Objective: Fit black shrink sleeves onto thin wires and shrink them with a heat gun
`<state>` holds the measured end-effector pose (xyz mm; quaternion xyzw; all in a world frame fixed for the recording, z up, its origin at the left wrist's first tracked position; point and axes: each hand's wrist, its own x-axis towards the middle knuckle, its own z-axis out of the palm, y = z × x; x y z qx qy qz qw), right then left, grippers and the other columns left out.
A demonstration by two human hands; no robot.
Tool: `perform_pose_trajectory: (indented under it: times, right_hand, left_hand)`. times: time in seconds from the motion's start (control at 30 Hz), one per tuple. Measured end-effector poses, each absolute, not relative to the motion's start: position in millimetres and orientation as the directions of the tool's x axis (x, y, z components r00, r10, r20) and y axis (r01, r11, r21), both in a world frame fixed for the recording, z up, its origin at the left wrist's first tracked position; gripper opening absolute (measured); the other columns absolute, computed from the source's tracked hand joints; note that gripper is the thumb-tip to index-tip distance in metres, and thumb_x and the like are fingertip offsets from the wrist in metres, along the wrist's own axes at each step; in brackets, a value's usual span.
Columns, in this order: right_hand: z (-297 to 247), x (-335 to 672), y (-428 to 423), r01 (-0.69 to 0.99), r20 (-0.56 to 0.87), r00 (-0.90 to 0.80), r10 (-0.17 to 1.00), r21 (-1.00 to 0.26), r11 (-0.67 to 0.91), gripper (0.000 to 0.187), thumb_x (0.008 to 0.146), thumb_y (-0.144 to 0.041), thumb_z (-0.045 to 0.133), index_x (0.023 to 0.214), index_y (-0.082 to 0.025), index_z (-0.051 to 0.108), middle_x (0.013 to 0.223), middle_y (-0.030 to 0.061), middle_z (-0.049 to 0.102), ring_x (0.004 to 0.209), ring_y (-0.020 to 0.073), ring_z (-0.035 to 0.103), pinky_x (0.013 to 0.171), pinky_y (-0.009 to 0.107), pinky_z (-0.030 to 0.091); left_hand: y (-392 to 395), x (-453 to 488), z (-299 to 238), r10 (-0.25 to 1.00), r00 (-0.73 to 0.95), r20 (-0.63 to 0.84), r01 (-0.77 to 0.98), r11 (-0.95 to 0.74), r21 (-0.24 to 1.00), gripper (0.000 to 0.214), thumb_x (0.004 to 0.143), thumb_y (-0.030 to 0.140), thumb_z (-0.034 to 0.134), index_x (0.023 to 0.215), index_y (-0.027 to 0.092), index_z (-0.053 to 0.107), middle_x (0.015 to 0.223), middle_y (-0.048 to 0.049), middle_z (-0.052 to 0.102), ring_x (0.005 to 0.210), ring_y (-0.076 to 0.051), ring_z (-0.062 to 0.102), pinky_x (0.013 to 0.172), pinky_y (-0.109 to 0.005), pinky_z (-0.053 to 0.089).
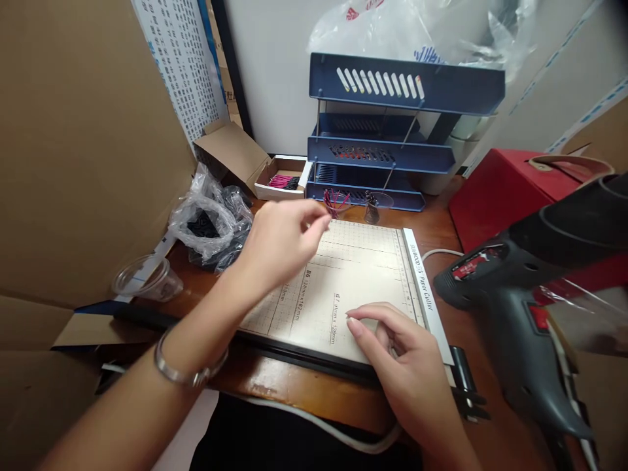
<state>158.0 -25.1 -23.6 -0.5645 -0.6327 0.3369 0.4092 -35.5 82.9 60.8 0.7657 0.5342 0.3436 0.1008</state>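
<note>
A cream paper cutter board [363, 275] with printed grid lines lies in front of me. Over its left part is my left hand [289, 232], thumb and fingers drawn together in a pinch. Just beyond those fingertips stands a clear cup [337, 204] holding thin pink pieces. A second clear cup [375, 208] with dark pieces is to its right. My right hand [407, 356] hovers or rests above the board's near right corner, thumb and index tips pressed close. Whatever either pinch holds, if anything, is too small to make out.
A heat gun [520, 314] and a red box [515, 196] stand on the right. Behind the board are blue stacked trays [383, 154] and an open box [282, 190] of pink and black pieces. A plastic bag [210, 222] and a clear tub [150, 278] sit left.
</note>
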Motion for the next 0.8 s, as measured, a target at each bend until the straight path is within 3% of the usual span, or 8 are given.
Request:
perform_pose_trajectory:
  times: [0.17,0.37,0.57,0.8]
  right_hand:
    - [-24,156,-24,0.473,0.161,-0.013,0.987,-0.869,0.147,0.033,0.1,-0.046,0.065,0.092,-0.019,0.08,0.062,-0.0021,0.049,0.053,0.0073,0.043,0.054,0.021,0.039]
    - [-23,155,-22,0.464,0.14,0.034,0.99,-0.879,0.108,0.035,0.1,-0.046,0.064,0.087,-0.017,0.079,0.06,-0.0027,0.046,0.053,0.0074,0.043,0.055,0.021,0.037]
    - [-21,152,-19,0.461,0.155,0.031,0.987,-0.879,0.123,0.035,0.1,-0.044,0.063,0.085,-0.016,0.078,0.06,-0.0025,0.047,0.053,0.007,0.042,0.054,0.021,0.036]
    - [-20,152,-21,0.456,0.172,0.019,0.985,-0.878,0.145,0.035,0.1,-0.042,0.063,0.082,-0.016,0.076,0.06,-0.0024,0.048,0.053,0.0066,0.041,0.054,0.021,0.035]
  left_hand:
    - [171,4,75,0.888,0.303,0.345,0.86,-0.411,0.301,0.024,0.096,0.014,0.059,0.1,0.013,0.083,0.096,-0.0114,0.081,0.095,-0.028,0.07,0.089,-0.042,0.05]
    - [227,46,70,0.885,0.348,0.309,0.867,-0.429,0.252,0.029,0.091,0.007,0.059,0.108,0.007,0.082,0.107,-0.0195,0.077,0.106,-0.035,0.069,0.095,-0.048,0.052]
    - [243,69,60,0.861,0.435,0.261,0.849,-0.49,0.2,0.03,0.085,0.004,0.063,0.107,0.006,0.083,0.105,-0.0206,0.077,0.106,-0.037,0.071,0.095,-0.048,0.054]
    - [266,35,56,0.852,0.428,0.302,0.843,-0.497,0.206,0.029,0.096,0.029,0.062,0.113,0.015,0.082,0.109,-0.0171,0.077,0.104,-0.033,0.067,0.093,-0.047,0.049]
